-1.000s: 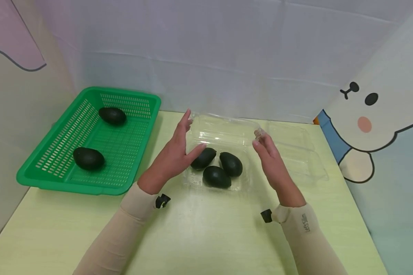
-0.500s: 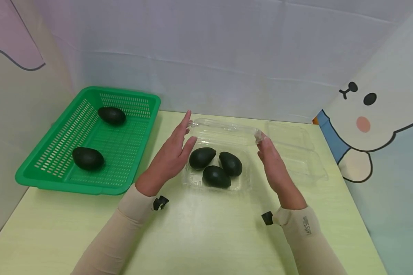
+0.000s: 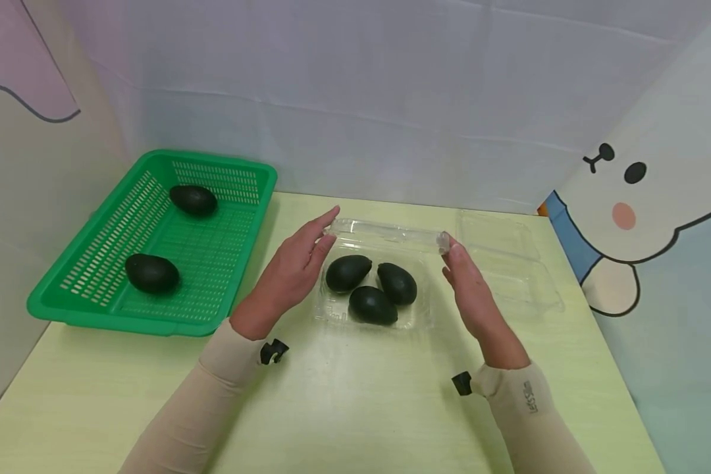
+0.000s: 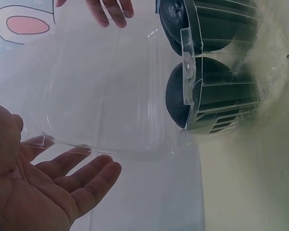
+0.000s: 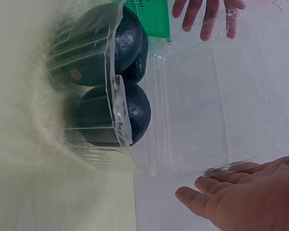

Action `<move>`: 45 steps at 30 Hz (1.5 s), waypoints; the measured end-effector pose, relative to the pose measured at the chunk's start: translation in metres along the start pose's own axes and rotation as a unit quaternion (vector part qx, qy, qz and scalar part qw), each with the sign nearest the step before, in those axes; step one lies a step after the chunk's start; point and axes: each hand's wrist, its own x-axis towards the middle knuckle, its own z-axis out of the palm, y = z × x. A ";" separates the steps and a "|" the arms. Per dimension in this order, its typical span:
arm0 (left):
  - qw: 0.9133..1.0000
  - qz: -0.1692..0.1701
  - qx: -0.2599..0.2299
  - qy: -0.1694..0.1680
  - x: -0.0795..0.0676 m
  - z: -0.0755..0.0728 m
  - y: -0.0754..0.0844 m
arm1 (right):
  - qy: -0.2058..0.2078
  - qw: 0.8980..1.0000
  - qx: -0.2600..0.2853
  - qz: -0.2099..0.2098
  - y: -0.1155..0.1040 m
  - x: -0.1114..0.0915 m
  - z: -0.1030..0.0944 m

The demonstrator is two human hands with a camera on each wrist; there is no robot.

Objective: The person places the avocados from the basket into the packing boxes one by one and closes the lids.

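Note:
A hinged clear plastic clamshell box [image 3: 417,317] stands on the table with three dark avocados [image 3: 373,305] in its base. Its lid [image 3: 388,232] is raised at the far side, tilted above the base. My left hand [image 3: 287,273] is at the lid's left edge with its fingers extended, and my right hand [image 3: 473,289] is at the right edge in the same way. In the left wrist view the left fingers [image 4: 94,185] lie against the lid's rim. The right fingers [image 5: 197,199] touch the opposite rim in the right wrist view.
At the left stands a green plastic basket [image 3: 243,253] with two more avocados [image 3: 152,273] [image 3: 193,199] in it. Another clear clamshell [image 3: 512,289] lies open at the right, partly behind my right hand. A fabric backdrop [image 3: 391,112] closes off the far side.
The lid has swung down and forward from a more upright tilt, both hands moving with it. My left thumb has drawn back from over the avocados. The avocados have stayed in place.

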 end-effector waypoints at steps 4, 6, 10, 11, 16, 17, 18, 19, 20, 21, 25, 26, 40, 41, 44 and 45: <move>1.000 -0.001 -0.002 -0.007 -0.001 -0.001 -0.001 | -0.002 1.000 0.011 -0.011 0.003 -0.001 0.000; 1.000 0.001 -0.003 -0.010 -0.001 -0.002 -0.001 | -0.004 1.000 0.018 -0.016 0.004 -0.001 0.001; 1.000 0.004 -0.004 -0.013 -0.002 -0.002 -0.002 | -0.006 1.000 0.019 -0.022 0.005 -0.002 0.002; 1.000 0.004 -0.004 -0.013 -0.002 -0.002 -0.002 | -0.006 1.000 0.017 -0.023 0.005 -0.002 0.002; 1.000 0.004 -0.001 -0.015 -0.002 -0.002 -0.003 | -0.007 1.000 0.010 -0.027 0.008 -0.002 0.001; 1.000 0.004 -0.001 -0.015 -0.002 -0.001 -0.003 | -0.006 1.000 0.009 -0.027 0.008 -0.002 0.001; 1.000 0.004 0.000 -0.016 -0.002 -0.001 -0.003 | -0.006 1.000 0.009 -0.027 0.009 -0.002 0.001; 1.000 0.003 0.001 -0.016 -0.002 -0.001 -0.002 | -0.006 1.000 0.009 -0.027 0.009 -0.002 0.001; 1.000 0.003 0.001 -0.017 -0.002 -0.001 -0.002 | -0.006 1.000 0.007 -0.028 0.009 -0.002 0.001; 1.000 0.003 0.002 -0.018 -0.002 -0.002 -0.002 | -0.006 1.000 0.006 -0.028 0.009 -0.002 0.001; 1.000 0.008 -0.001 -0.022 -0.004 -0.002 -0.003 | -0.006 1.000 0.001 -0.028 0.009 -0.003 0.002; 1.000 0.011 -0.004 -0.023 -0.004 -0.002 -0.004 | -0.007 1.000 -0.002 -0.027 0.009 -0.003 0.002; 0.997 0.012 -0.003 -0.071 -0.014 -0.003 -0.011 | -0.023 0.998 -0.040 -0.044 0.022 -0.011 -0.003; 0.997 0.014 -0.002 -0.074 -0.014 -0.003 -0.011 | -0.025 0.998 -0.039 -0.044 0.023 -0.011 -0.002; 0.997 0.013 -0.003 -0.083 -0.014 -0.002 -0.012 | -0.029 0.998 -0.036 -0.046 0.025 -0.011 -0.002; 0.996 0.012 -0.002 -0.087 -0.014 -0.002 -0.013 | -0.029 0.998 -0.037 -0.048 0.026 -0.011 -0.002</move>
